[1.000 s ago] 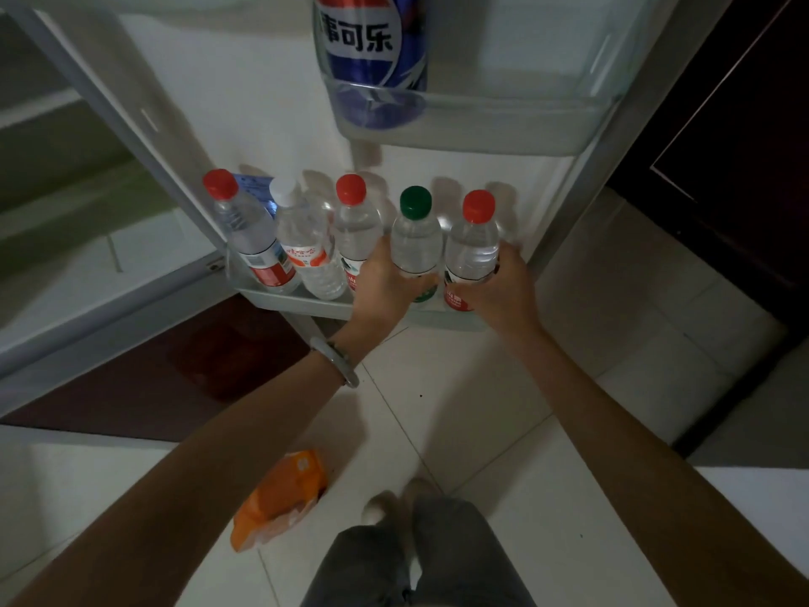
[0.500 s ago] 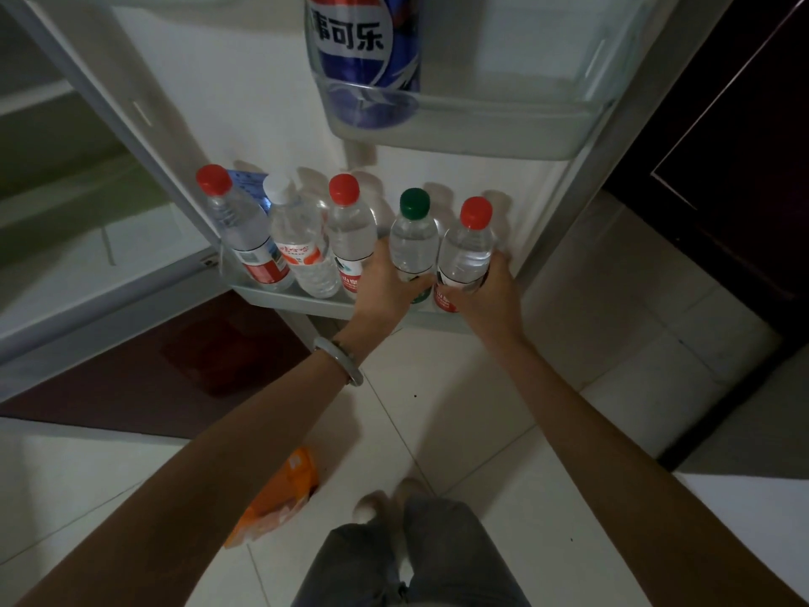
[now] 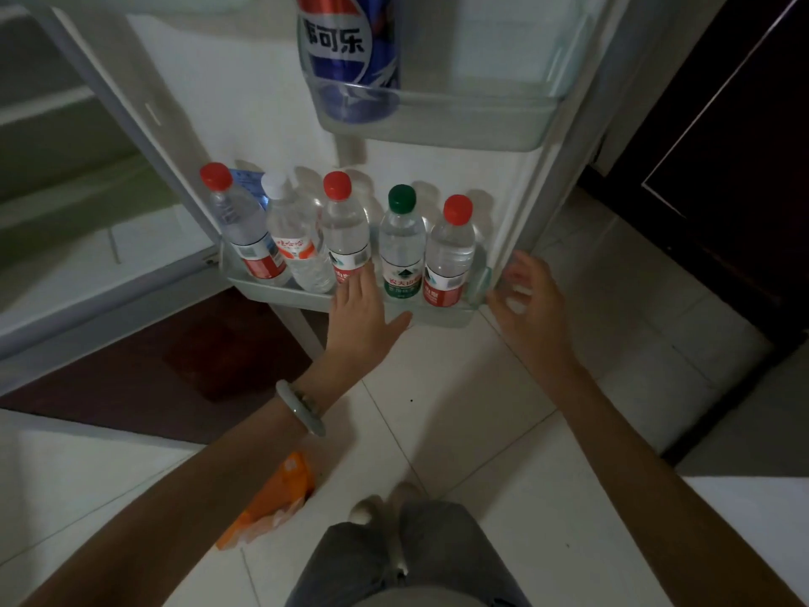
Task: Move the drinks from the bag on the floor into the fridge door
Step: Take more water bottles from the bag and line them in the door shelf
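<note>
Green-capped bottle and red-capped bottle released half a second after being gripped; now standing upright in lower door shelf. Left hand and right hand open, empty. Orange bag flat on floor, apparently emptied.

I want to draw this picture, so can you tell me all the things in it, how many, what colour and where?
Water bottles: five, clear; three red caps, one white, one green; upright in the lower door shelf.
Cola bottle: one, blue, red and white; upper door shelf.
Bag: one, orange; floor, near the feet.
Bracelet: one, pale green; left wrist.
Left hand: open, at the lower shelf's front.
Right hand: open, empty, beside the shelf's right end.
</note>
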Demonstrator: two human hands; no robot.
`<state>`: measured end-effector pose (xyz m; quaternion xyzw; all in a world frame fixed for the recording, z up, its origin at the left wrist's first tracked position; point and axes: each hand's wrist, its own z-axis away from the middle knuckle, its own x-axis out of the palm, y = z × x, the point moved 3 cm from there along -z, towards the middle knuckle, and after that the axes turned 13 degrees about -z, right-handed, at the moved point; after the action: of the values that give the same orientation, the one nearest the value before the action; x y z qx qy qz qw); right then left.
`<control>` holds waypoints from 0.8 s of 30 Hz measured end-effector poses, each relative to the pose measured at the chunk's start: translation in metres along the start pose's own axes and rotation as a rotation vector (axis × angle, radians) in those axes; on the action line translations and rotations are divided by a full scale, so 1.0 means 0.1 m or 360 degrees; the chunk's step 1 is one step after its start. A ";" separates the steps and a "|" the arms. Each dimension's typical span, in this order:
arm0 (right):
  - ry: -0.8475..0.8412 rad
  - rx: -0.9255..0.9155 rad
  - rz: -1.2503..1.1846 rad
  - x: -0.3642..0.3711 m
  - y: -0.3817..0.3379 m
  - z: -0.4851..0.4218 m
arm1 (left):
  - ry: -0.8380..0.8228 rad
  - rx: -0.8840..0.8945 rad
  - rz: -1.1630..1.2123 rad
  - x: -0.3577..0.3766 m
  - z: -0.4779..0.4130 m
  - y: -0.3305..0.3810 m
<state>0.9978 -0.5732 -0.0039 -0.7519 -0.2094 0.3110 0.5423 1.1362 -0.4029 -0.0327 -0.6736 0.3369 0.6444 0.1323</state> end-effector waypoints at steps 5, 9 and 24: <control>0.0057 -0.0055 0.0068 -0.38 -0.09 -0.19 | 0.0295 0.0355 -0.0386 -0.24 0.15 0.26; -0.0056 0.0130 0.0092 -0.43 -0.07 -0.43 | 0.0324 0.0436 -0.0499 -0.30 0.24 0.38; 0.0080 0.0280 -0.0058 -0.51 -0.05 -1.14 | 0.0340 0.0309 -0.0581 -0.40 0.49 0.48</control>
<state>1.0405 -0.6832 0.0376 -0.7050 -0.1814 0.2992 0.6169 1.0704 -0.3975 0.0119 -0.7718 0.2818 0.4995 0.2745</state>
